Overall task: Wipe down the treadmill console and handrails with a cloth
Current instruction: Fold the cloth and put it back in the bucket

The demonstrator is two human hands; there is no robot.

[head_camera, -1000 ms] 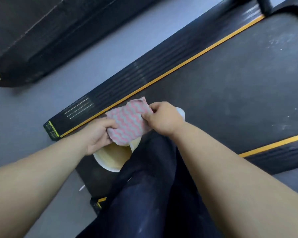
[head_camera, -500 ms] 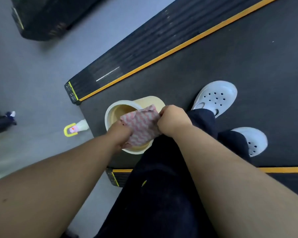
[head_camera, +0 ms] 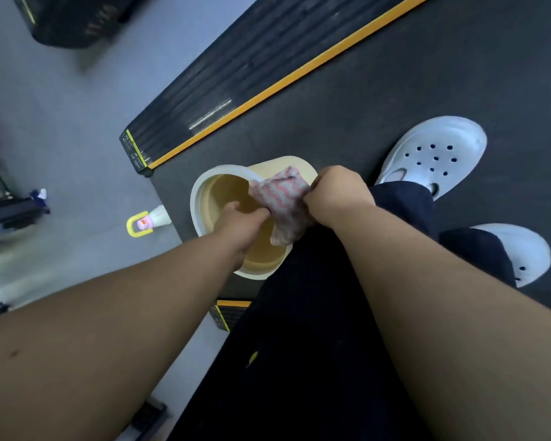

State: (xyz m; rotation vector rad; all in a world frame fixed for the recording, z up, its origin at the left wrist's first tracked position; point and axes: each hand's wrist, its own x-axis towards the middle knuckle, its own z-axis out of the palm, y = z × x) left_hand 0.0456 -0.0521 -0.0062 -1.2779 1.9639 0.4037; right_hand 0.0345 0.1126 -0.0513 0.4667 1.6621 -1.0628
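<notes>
Basin (head_camera: 201,198), cream-rimmed, sits on treadmill belt (head_camera: 395,100); contents indistinct. Pink-and-white cloth (head_camera: 283,202) is held above it, left hand (head_camera: 245,224) pinching one edge, right hand (head_camera: 337,192) fisted tight around the other. Spray bottle (head_camera: 147,222) lies on floor nearby.

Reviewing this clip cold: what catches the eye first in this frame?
Both hands meet mid-frame over a cream basin on the treadmill belt, the left hand and right hand each closed on a pink zigzag cloth. White clogs stand at right; a spray bottle lies on the floor at left.

Cloth (head_camera: 283,205) now twisted over basin (head_camera: 201,198)
</notes>
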